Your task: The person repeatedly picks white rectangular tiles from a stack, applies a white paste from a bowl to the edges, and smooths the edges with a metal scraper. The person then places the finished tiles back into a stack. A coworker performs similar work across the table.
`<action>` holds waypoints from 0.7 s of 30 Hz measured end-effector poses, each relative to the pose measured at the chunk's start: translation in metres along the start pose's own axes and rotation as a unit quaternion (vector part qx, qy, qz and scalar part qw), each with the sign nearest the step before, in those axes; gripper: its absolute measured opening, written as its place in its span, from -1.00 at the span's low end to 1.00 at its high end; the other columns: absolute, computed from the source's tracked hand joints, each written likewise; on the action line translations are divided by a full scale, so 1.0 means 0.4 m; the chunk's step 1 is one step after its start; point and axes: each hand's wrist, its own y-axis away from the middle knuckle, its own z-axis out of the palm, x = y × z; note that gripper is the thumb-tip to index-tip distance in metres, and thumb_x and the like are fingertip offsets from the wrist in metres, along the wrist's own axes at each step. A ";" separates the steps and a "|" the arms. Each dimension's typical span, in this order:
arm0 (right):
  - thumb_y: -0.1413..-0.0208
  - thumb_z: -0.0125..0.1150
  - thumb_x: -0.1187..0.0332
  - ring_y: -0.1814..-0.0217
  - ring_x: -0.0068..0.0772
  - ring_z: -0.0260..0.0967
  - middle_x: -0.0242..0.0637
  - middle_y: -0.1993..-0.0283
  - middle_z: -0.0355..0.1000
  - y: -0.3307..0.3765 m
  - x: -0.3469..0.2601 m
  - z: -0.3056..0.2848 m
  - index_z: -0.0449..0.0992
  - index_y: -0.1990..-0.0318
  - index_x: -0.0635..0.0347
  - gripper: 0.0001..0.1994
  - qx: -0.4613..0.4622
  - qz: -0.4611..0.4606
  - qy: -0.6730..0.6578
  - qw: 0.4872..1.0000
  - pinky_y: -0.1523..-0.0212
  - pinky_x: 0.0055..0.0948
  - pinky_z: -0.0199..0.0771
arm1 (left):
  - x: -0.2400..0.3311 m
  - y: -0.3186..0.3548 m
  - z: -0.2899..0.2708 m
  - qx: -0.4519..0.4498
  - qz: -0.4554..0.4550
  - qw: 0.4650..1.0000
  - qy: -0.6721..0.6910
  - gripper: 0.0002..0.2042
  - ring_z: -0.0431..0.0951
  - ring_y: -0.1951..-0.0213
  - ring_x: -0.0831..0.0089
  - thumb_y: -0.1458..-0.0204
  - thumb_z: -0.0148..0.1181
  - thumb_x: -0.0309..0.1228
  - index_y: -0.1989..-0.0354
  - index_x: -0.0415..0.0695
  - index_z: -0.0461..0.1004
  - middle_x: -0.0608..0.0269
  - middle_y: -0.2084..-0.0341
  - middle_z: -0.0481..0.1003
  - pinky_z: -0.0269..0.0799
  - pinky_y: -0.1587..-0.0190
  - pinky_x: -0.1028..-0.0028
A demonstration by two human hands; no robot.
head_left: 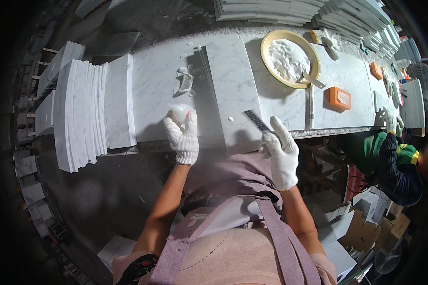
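Observation:
My left hand (182, 135), in a white knitted glove, is closed around a small translucent whitish object (180, 112); I cannot make out whether it is a bag or a cup. A spot of orange-red shows by its fingertips. My gloved right hand (280, 153) grips a flat dark strip (257, 120) with pale cross marks, its far end pointing up and left. Below both hands lies a long white-grey marble slab (233, 90), set on the stone-topped bench. A crumpled white scrap (185, 81) rests beyond my left hand.
A yellow-rimmed basin (266, 66) of white paste holds a putty knife (314, 80). An orange block (340, 98) sits to its right. Stacked marble slabs (81, 109) stand at left, more at the back. At far right a co-worker's gloved hand (389, 121) reaches over the bench.

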 end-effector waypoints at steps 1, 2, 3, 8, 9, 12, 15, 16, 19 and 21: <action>-0.32 0.38 0.34 0.16 -0.65 0.48 -0.36 0.06 0.59 -0.005 -0.011 -0.016 0.32 -0.48 0.32 -0.37 -0.024 0.037 -0.060 0.997 0.23 -0.64 0.50 | 0.005 0.000 0.000 -0.002 0.004 1.000 0.023 -0.50 0.49 0.02 0.40 -0.15 0.49 -0.29 -0.14 -0.24 0.41 0.18 0.02 0.49 0.45 -0.09 0.32; -0.31 0.38 0.31 0.21 -0.67 0.45 -0.36 0.10 0.56 -0.003 -0.018 -0.028 0.24 -0.51 0.34 -0.30 -0.074 0.040 -0.110 0.990 0.29 -0.67 0.45 | 0.011 0.001 0.001 0.001 0.000 0.999 0.035 -0.50 0.49 0.01 0.41 -0.15 0.49 -0.32 -0.17 -0.24 0.41 0.20 0.00 0.48 0.45 -0.11 0.33; -0.30 0.41 0.28 0.27 -0.65 0.44 -0.41 0.15 0.50 -0.002 -0.026 -0.042 0.27 -0.47 0.41 -0.30 -0.114 0.080 -0.145 0.979 0.32 -0.69 0.41 | 0.017 0.000 0.002 0.005 -0.003 0.999 0.047 -0.49 0.49 0.00 0.42 -0.15 0.49 -0.34 -0.19 -0.24 0.40 0.21 -0.02 0.47 0.45 -0.12 0.33; -0.26 0.43 0.36 0.19 -0.45 0.52 -0.30 0.07 0.52 0.038 -0.017 -0.046 0.42 -0.21 0.19 -0.56 -0.225 0.239 -0.342 0.880 0.17 -0.51 0.61 | 0.053 0.018 -0.004 -0.036 -0.056 0.992 0.111 -0.50 0.53 -0.04 0.46 -0.21 0.40 -0.48 -0.28 -0.23 0.36 0.22 -0.05 0.50 0.49 -0.16 0.39; -0.24 0.45 0.32 0.17 -0.38 0.52 -0.28 0.05 0.53 0.043 -0.017 -0.044 0.47 -0.15 0.18 -0.60 -0.235 0.243 -0.347 0.875 0.14 -0.42 0.61 | 0.059 0.023 -0.006 -0.044 -0.069 0.989 0.125 -0.51 0.56 -0.04 0.46 -0.23 0.36 -0.51 -0.30 -0.24 0.35 0.20 -0.03 0.53 0.50 -0.16 0.40; -0.22 0.49 0.24 0.12 -0.35 0.51 -0.25 0.01 0.56 0.044 -0.030 -0.036 0.56 -0.05 0.18 -0.65 -0.184 0.206 -0.252 0.927 0.13 -0.36 0.57 | 0.074 0.034 -0.008 -0.061 -0.062 0.986 0.143 -0.54 0.59 -0.03 0.44 -0.24 0.34 -0.55 -0.29 -0.23 0.35 0.20 -0.02 0.55 0.52 -0.17 0.39; -0.19 0.52 0.21 0.08 -0.36 0.51 -0.23 -0.01 0.57 0.013 -0.062 -0.036 0.58 -0.02 0.21 -0.63 -0.207 0.163 -0.168 0.950 0.12 -0.36 0.56 | 0.083 0.033 -0.012 -0.078 -0.046 0.983 0.162 -0.56 0.61 -0.02 0.41 -0.25 0.32 -0.57 -0.27 -0.23 0.36 0.18 -0.03 0.55 0.54 -0.18 0.38; -0.19 0.52 0.21 0.08 -0.37 0.51 -0.24 -0.01 0.57 0.006 -0.072 -0.034 0.58 -0.03 0.23 -0.62 -0.205 0.151 -0.141 0.957 0.12 -0.38 0.56 | 0.085 0.031 -0.013 -0.082 -0.049 0.983 0.159 -0.56 0.62 -0.01 0.40 -0.25 0.32 -0.57 -0.27 -0.23 0.35 0.17 -0.02 0.56 0.55 -0.18 0.38; -0.32 0.33 0.39 0.17 -0.59 0.47 -0.32 0.09 0.54 0.001 -0.101 -0.026 0.54 -0.21 0.29 -0.64 -0.171 0.138 -0.070 0.973 0.20 -0.59 0.50 | 0.095 0.028 -0.015 -0.091 -0.058 0.983 0.148 -0.56 0.64 0.01 0.38 -0.25 0.31 -0.58 -0.27 -0.23 0.35 0.15 0.00 0.57 0.56 -0.18 0.37; -0.27 0.27 0.50 0.17 -0.68 0.44 -0.34 0.10 0.53 -0.004 -0.114 -0.018 0.49 -0.34 0.22 -0.53 -0.166 0.113 0.074 0.977 0.22 -0.63 0.47 | 0.105 0.029 -0.014 -0.099 -0.064 0.984 0.136 -0.56 0.65 0.01 0.37 -0.25 0.31 -0.58 -0.27 -0.23 0.35 0.14 0.02 0.58 0.57 -0.17 0.36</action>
